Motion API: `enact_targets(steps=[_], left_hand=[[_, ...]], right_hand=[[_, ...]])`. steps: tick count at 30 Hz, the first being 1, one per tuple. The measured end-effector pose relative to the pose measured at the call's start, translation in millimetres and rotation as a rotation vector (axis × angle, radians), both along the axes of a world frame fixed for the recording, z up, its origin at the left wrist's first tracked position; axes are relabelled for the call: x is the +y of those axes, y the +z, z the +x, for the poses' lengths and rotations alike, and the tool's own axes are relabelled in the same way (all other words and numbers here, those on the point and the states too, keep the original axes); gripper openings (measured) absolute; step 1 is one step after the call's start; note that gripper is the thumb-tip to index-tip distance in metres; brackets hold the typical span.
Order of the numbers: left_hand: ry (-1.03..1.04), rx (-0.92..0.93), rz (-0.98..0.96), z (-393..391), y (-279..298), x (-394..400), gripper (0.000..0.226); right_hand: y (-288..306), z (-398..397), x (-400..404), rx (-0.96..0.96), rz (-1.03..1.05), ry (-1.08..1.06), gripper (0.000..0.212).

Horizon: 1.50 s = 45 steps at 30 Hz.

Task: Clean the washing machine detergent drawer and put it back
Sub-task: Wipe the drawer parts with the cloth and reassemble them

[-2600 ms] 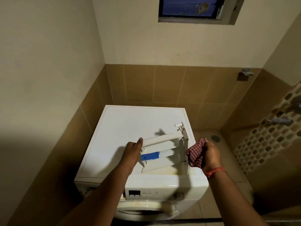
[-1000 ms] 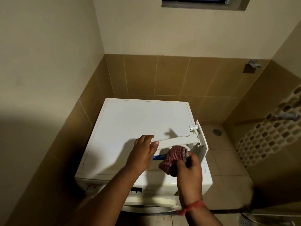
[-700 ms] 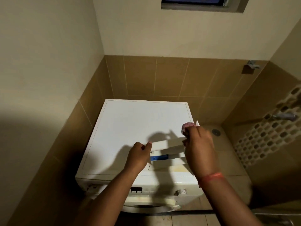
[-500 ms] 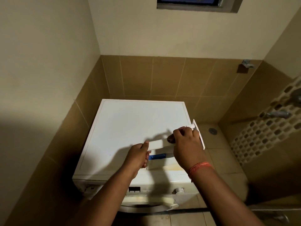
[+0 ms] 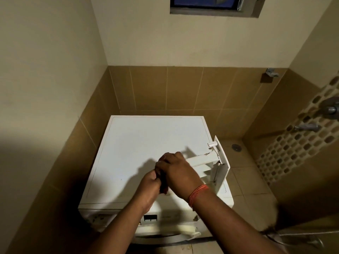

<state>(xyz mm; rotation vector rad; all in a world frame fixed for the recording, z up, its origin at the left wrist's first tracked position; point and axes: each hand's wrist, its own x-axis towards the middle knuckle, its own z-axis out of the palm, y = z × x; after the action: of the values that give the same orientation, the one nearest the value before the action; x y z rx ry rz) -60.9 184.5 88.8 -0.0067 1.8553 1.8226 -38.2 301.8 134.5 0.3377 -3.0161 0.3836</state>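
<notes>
Your left hand is curling its fingers around the near-left end of the detergent drawer, gripping it. Your right hand, a red thread at its wrist, is lying over the drawer just right of the left hand, fingers bent down and touching it; what they are closing on is hidden, so the grip can't be told. The drawer is resting on top of the washing machine, running out rightward from under both hands, front panel standing at the far right end. Beyond your hands, tiled wall; above, a window.
</notes>
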Motion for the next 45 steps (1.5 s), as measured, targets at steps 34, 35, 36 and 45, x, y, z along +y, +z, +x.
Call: enact_targets(steps=[34,35,36,45], left_hand=[[0.174,0.058,0.079,5,-9,19,0.024],[0.178,0.054,0.079,6,-9,20,0.024],[0.183,0.049,0.076,6,-10,21,0.024],[0.159,0.094,0.032,4,-13,20,0.027]], right_hand=[[30,18,78,-0.126,0.345,-0.415,0.042],[30,14,76,-0.157,0.409,-0.402,0.040],[30,10,70,-0.163,0.436,-0.369,0.039],[28,-3,48,-0.169,0.253,-0.125,0.027]])
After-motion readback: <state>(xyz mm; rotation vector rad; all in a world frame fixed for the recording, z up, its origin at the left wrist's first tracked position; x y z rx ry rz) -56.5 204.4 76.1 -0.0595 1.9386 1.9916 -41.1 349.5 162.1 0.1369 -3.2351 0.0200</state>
